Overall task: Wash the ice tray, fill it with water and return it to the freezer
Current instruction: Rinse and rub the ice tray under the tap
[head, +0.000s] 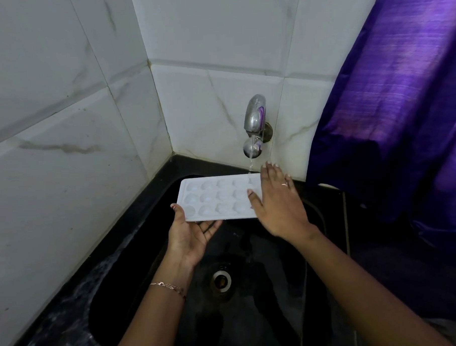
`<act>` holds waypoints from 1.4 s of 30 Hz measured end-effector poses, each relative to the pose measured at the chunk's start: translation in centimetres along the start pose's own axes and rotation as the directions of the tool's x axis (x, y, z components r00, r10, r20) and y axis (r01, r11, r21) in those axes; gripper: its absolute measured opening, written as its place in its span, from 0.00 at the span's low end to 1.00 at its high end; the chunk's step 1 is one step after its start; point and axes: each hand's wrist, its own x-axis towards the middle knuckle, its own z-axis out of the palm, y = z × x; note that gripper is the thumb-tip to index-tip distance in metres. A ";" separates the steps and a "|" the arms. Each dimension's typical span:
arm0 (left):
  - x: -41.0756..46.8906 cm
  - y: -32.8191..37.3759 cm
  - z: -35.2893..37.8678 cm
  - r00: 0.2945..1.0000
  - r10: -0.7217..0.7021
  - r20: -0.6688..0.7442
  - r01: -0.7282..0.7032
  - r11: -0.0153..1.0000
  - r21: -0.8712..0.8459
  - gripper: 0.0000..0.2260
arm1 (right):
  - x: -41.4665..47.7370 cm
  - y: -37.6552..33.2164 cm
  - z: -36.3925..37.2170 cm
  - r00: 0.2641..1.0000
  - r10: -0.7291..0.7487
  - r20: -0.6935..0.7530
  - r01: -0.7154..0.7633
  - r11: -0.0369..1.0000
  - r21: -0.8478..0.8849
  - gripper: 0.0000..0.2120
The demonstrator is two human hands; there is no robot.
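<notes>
Ice tray (217,199): white, three rows of rounded cavities, held roughly level above the black sink (138,302) and just below the wall tap (255,119). Whether the cavities hold any water cannot be told.

Tap: running. A thin stream of water (250,160) falls onto the tray's far right corner, close to the fingertips of the right hand.

Left hand (190,234): palm up under the tray's near left corner, fingers beneath it and thumb hooked over the left edge, gripping it. A bracelet (169,286) sits on the wrist.

Right hand (278,204): laid flat on the tray's right end, fingers straight and spread, gripping nothing. One finger bears a ring (285,184).

Sink: basin surface wet, with a metal-ringed drain (222,279) at the bottom, directly below the hands. No standing water is visible.

Surroundings: white marbled wall tiles (61,101) behind and to the left; a purple curtain (402,113) hangs on the right.
</notes>
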 end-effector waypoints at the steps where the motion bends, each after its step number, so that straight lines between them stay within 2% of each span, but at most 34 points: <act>1: 0.1 -0.4 0.3 1.000 -0.008 0.007 0.008 1.000 -0.008 0.27 | -0.5 -0.3 0.2 1.000 0.000 -0.002 0.000 0.998 -0.065 0.38; 4: 0.2 -1.4 1.4 0.999 -0.032 0.030 0.032 0.999 -0.012 0.28 | -0.9 -0.7 0.3 0.999 0.035 -0.002 -0.035 0.988 -0.148 0.45; 8: 0.3 -2.2 2.6 0.996 -0.049 0.069 0.049 0.999 -0.007 0.25 | -0.3 -1.1 0.4 0.998 0.014 0.064 -0.004 0.990 -0.141 0.47; 11: 0.5 -2.4 3.1 0.993 -0.070 0.097 0.071 0.997 -0.015 0.23 | 0.1 -1.6 0.3 0.991 -0.058 0.121 0.074 0.988 -0.137 0.40; 15: 0.3 -3.1 4.0 0.982 -0.124 0.143 0.124 0.992 0.007 0.23 | 0.2 -3.2 0.1 0.950 -0.254 0.183 0.275 0.956 -0.105 0.32; 18: 0.0 -3.3 4.4 0.971 -0.160 0.175 0.159 0.987 0.018 0.22 | -0.2 -3.9 0.7 0.899 -0.402 0.174 0.424 0.898 -0.118 0.34; 20: 0.0 -3.2 4.4 0.970 -0.161 0.181 0.161 0.987 0.017 0.22 | -0.8 -3.8 0.8 0.880 -0.450 0.152 0.467 0.877 -0.111 0.35; 23: 0.3 -3.0 4.1 0.975 -0.166 0.150 0.165 0.986 0.018 0.26 | -2.1 -3.0 0.7 0.871 -0.480 0.103 0.485 0.874 -0.030 0.26; 27: 0.5 -2.9 4.0 0.979 -0.149 0.137 0.143 0.988 0.049 0.31 | -4.2 -1.3 0.3 0.881 -0.473 -0.018 0.473 0.881 -0.009 0.23; 30: 0.7 -2.5 3.9 0.988 -0.092 0.128 0.090 0.996 0.019 0.25 | -5.5 0.3 -0.1 0.888 -0.442 -0.127 0.446 0.895 0.006 0.20; 34: 1.1 -1.2 2.8 0.995 0.002 0.097 0.001 0.999 -0.038 0.23 | -6.4 2.9 -0.4 0.908 -0.313 -0.278 0.320 0.947 -0.022 0.17; 38: 1.1 -0.1 1.6 0.994 0.051 0.096 -0.042 0.995 -0.096 0.23 | -6.0 3.8 -0.7 0.936 -0.182 -0.301 0.174 0.983 -0.052 0.19; 42: 0.6 0.1 1.0 0.991 0.110 0.081 -0.101 0.989 -0.110 0.22 | -5.9 2.6 -0.5 0.937 -0.155 -0.314 0.147 0.988 -0.049 0.20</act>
